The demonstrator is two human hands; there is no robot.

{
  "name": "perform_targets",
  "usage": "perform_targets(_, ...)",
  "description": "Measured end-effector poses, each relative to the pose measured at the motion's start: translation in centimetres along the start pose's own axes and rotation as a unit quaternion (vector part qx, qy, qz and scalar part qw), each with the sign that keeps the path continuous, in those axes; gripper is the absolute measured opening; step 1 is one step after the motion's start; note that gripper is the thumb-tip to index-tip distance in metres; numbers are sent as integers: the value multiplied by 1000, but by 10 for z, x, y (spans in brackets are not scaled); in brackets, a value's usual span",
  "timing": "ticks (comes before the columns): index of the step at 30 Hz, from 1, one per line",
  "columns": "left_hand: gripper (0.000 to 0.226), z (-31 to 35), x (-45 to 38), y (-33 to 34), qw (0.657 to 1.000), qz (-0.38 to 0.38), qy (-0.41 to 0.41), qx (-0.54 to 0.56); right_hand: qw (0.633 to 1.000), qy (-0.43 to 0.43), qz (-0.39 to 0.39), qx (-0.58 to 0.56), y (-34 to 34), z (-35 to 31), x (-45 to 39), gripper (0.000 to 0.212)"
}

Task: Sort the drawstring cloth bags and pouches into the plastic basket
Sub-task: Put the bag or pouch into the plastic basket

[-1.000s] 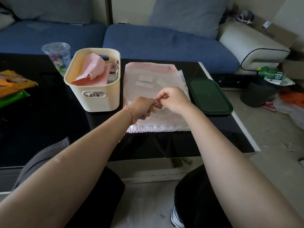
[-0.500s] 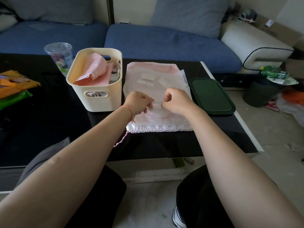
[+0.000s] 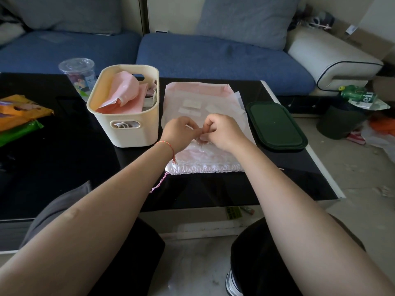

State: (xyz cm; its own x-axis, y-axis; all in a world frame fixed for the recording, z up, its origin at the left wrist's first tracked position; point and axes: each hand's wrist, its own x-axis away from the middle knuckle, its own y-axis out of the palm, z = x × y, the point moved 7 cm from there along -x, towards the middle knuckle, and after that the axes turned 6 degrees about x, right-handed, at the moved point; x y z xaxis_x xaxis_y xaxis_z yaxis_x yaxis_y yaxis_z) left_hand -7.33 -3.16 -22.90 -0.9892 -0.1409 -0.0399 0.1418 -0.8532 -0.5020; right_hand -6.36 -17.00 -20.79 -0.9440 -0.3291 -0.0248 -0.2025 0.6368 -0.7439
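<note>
blue sofa [image 3: 213, 58] behind black table [image 3: 53, 167]

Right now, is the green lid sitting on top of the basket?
No, the green lid lies flat on the table, right of the white bag, while the basket stands left of it.

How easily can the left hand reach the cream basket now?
Probably yes: the left hand is beside the basket, nothing between them, but its fingers pinch something small over the pink bag.

What the hands [image 3: 202, 133] pinch too small to tell, basket [image 3: 126, 133] contents partly hidden
</note>
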Motion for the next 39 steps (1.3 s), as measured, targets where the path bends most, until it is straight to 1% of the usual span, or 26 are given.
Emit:
perform_targets(2,22,0,-1,-4,1000,16,-9,4,999,-2,23,23,-2,1,-2,22)
perform_targets(5,16,4,0,-3,999,-18,-20,17,999,2,34,36,-4,3,-3,21)
perform_targets(8,6,12,3,-1,998,-50,-12,-29,997,-9,36,74,-4,2,-3,12)
perform_targets(10,12,15,4,-2,996,-45,3,-76,995,-14,39,96,-4,1,-3,8)
perform_targets(12,13,17,5,-2,994,-40,13,-105,992,-17,40,119,-3,0,-3,6)
perform_targets(16,15,20,9,0,990,-44,14,-132,987,-25,37,153,0,-1,-4,11)
perform_targets(21,13,22,11,1,988,-30,15,-148,984,-35,20,173,4,-3,-3,17)
perform_targets(26,13,21,10,4,987,-22,39,-156,979,-24,-9,200,7,-3,-3,16)
perform_targets(29,7,24,11,4,981,-11,75,-178,988,12,-43,149,8,2,-4,14)
perform_targets(31,3,25,11,3,980,-9,93,-173,992,55,-79,84,11,9,-5,13)
perform_targets(33,4,26,13,2,982,-8,109,-152,990,99,-105,-1,13,16,-3,16)
perform_targets(35,12,28,14,1,982,-4,129,-136,981,131,-109,-91,13,19,0,15)
perform_targets(36,16,29,15,1,982,-1,139,-131,977,142,-104,-116,12,20,1,13)
perform_targets(37,17,30,15,1,981,3,147,-126,975,153,-97,-131,11,20,1,11)
perform_targets(39,10,31,16,1,981,2,161,-108,971,167,-79,-151,9,22,1,13)
